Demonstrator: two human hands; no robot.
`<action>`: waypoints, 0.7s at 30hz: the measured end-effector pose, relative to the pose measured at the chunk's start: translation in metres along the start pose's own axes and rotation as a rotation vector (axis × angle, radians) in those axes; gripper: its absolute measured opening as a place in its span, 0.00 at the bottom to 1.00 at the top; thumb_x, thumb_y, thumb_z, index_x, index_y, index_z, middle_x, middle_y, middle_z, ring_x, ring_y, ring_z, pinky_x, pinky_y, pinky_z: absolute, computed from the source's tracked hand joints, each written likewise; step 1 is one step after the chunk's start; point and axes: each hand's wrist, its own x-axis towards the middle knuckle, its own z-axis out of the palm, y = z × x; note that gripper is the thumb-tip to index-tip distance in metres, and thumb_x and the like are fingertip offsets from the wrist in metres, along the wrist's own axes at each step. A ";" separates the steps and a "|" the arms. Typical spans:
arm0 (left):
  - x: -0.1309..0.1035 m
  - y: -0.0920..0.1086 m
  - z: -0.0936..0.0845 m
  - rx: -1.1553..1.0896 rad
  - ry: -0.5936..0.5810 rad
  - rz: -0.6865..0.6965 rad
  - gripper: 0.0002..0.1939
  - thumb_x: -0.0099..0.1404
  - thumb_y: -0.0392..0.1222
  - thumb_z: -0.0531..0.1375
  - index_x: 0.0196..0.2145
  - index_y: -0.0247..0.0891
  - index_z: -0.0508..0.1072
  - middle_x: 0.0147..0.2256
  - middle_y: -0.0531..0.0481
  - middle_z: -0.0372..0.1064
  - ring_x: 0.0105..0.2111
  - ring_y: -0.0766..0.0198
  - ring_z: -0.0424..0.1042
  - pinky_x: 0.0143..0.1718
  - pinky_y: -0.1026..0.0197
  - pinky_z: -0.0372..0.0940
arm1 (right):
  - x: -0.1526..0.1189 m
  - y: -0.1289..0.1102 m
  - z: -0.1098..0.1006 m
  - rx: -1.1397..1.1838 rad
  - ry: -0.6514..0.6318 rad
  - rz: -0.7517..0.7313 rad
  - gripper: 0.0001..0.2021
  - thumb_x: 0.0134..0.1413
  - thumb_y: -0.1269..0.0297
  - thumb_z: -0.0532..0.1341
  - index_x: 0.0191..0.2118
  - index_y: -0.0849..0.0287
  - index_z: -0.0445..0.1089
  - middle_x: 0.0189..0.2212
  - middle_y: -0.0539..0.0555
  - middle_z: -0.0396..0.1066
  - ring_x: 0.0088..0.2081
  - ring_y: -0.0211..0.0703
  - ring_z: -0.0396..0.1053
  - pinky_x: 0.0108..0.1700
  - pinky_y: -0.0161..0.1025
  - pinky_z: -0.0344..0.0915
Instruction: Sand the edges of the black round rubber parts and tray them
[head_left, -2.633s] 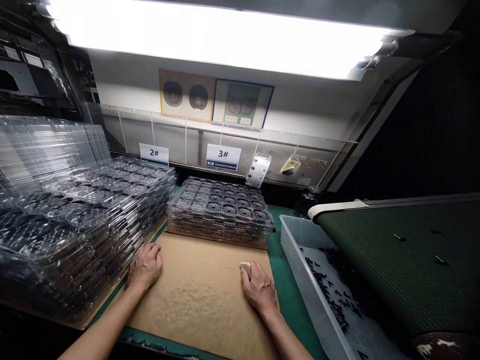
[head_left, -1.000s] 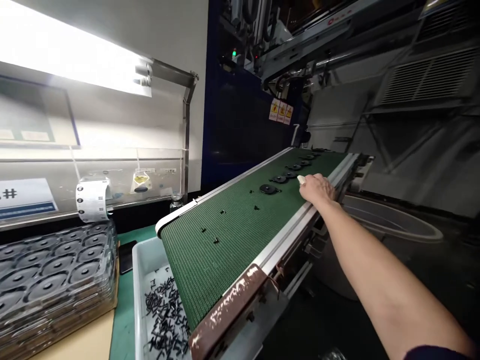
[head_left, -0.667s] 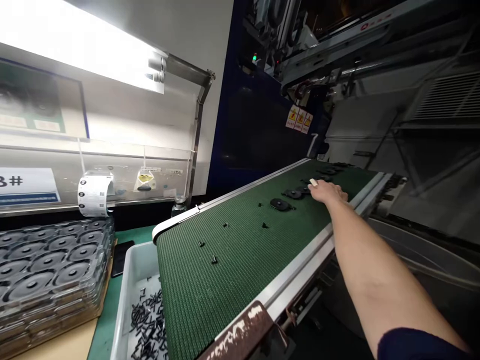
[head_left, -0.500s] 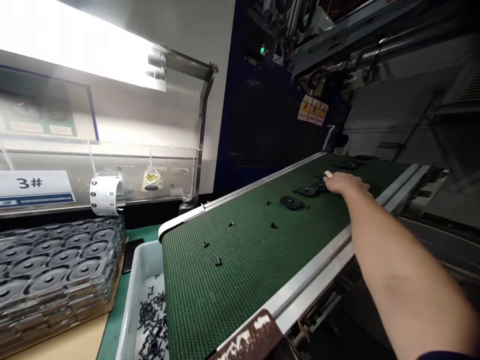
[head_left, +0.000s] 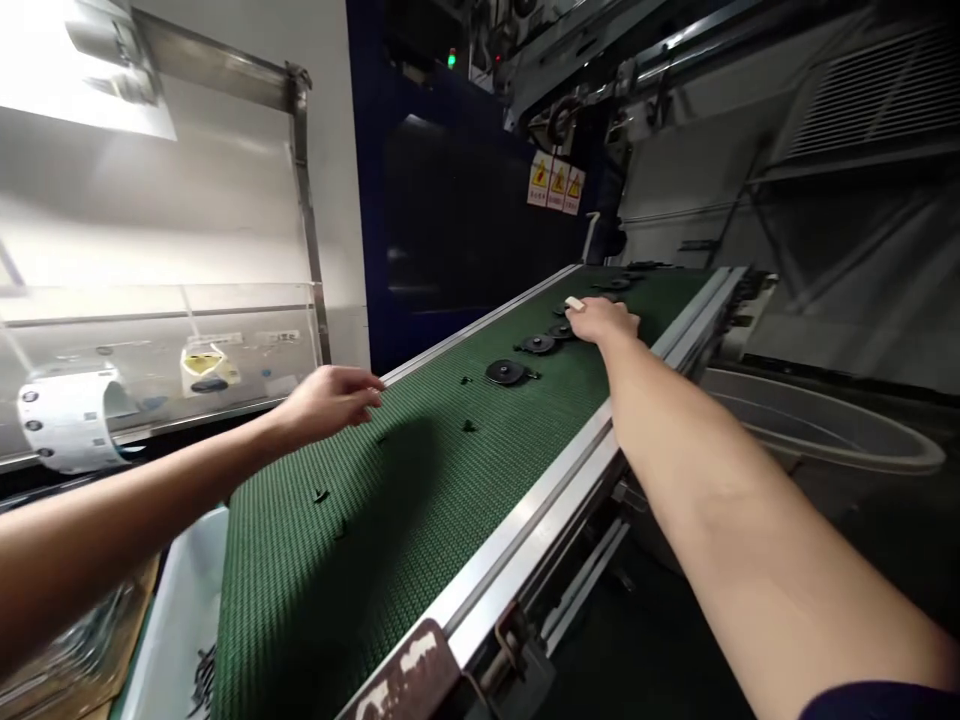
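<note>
My right hand point(head_left: 606, 318) reaches far up the green conveyor belt, beside several round black plastic parts. A pale cover, perhaps a finger cot, shows on one digit; the other fingertips are turned away, so a grip cannot be made out. Nearest to me lies a black disc-shaped part point(head_left: 505, 372) with a small side tab. Behind it sits another black disc point(head_left: 538, 344). Over the belt's left edge hovers my left hand point(head_left: 337, 402), its fingers loosely stretched and nothing seen in them. Small black scraps point(head_left: 469, 426) lie scattered on the belt.
The green belt point(head_left: 427, 500) slopes upward between metal rails point(head_left: 517, 540). Below its near end stands a white bin point(head_left: 176, 610) with black scraps. Clear plastic trays point(head_left: 75, 640) are at lower left. A large grey tub point(head_left: 832, 425) stands right of the conveyor.
My left hand has come into view from the left, over the belt. The view has turned right, and my right hand remains among the black discs up the belt.
</note>
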 end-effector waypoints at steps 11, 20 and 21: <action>0.152 0.136 0.151 0.162 0.062 0.101 0.18 0.72 0.50 0.63 0.54 0.37 0.74 0.55 0.41 0.72 0.54 0.50 0.73 0.56 0.42 0.70 | -0.010 0.000 -0.001 -0.008 -0.028 -0.020 0.19 0.75 0.49 0.60 0.56 0.60 0.72 0.55 0.59 0.68 0.59 0.58 0.63 0.63 0.60 0.60; 0.165 0.158 0.165 -0.011 0.016 0.241 0.14 0.70 0.49 0.65 0.46 0.36 0.77 0.49 0.43 0.76 0.50 0.53 0.74 0.54 0.45 0.69 | -0.011 0.000 0.000 -0.028 0.028 -0.046 0.19 0.77 0.50 0.56 0.60 0.56 0.72 0.57 0.60 0.69 0.59 0.61 0.63 0.61 0.61 0.61; 0.163 0.156 0.159 -0.051 0.019 0.250 0.12 0.69 0.47 0.65 0.42 0.36 0.78 0.45 0.44 0.77 0.47 0.55 0.75 0.50 0.48 0.70 | -0.011 0.000 0.000 -0.033 0.027 -0.045 0.19 0.77 0.50 0.55 0.59 0.55 0.72 0.57 0.60 0.69 0.59 0.61 0.64 0.60 0.61 0.62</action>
